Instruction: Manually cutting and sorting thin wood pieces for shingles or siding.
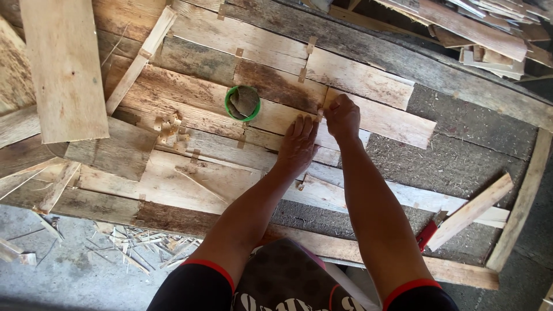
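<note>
Fitting a small wooden spacer (pixel 319 113) into the seam between boards looked like the step in hand, judging by the hands' pose. The left hand (pixel 298 144) lay flat, palm down, fingers (pixel 304 128) together and extended, pressing a pale plank (pixel 271 118) near the middle of the panel. The right hand (pixel 343 117) sat just right of it, fingers curled narrow in a pinch at the spacer, w/ the thumb side toward the left hand; how much of the piece was gripped I couldn't tell. The next move prob. called for steady downward pressure from the left while the right seated the piece flush w/o shifting the plank to its right (pixel 380 118). A green tub (pixel 242 103) stood just left of the hands, a heap of spare wood chips (pixel 170 129) further left, and a red-handled tool (pixel 429 230) lay near right.
</note>
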